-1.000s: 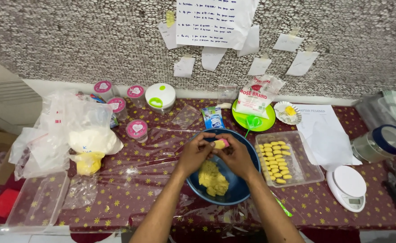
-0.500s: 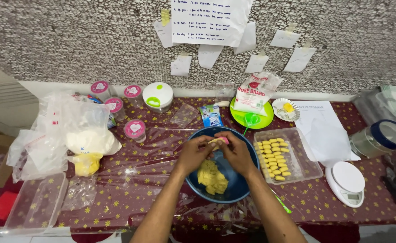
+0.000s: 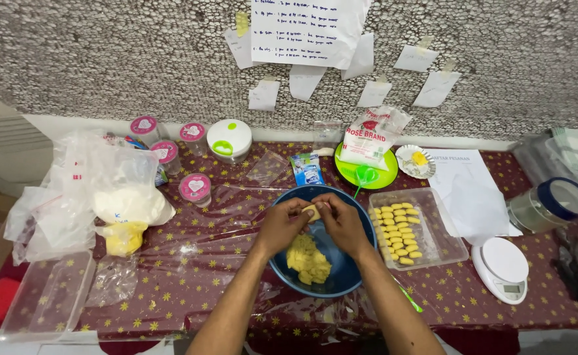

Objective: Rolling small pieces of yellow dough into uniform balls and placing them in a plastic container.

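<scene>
Head view, present moment. Both hands meet over the blue bowl (image 3: 348, 276), which sits at the table's near edge on a maroon, star-patterned cloth (image 3: 203, 263) under clear plastic. The left hand (image 3: 279, 227) and the right hand (image 3: 343, 223) are closed together on a small piece of yellow dough (image 3: 312, 212), the fingertips pinching it from either side just above the bowl's far rim. A larger lump of dough (image 3: 308, 260) lies in the bowl beneath the wrists.

Compared with the frames half a second and one second ago, the hands sit at the same place over the bowl and the small piece stays between the fingers; only the fingers' hold on it has altered slightly. Judged from this, the piece is being shaped and has not been set down.

Surroundings. Just right of the bowl, a clear tray (image 3: 446, 243) holds rows of shaped yellow pieces (image 3: 397, 233). Farther right stands a white kitchen scale (image 3: 504, 266). To the left lie plastic bags of white powder (image 3: 128, 200); pink-lidded jars (image 3: 195, 187) stand behind.
</scene>
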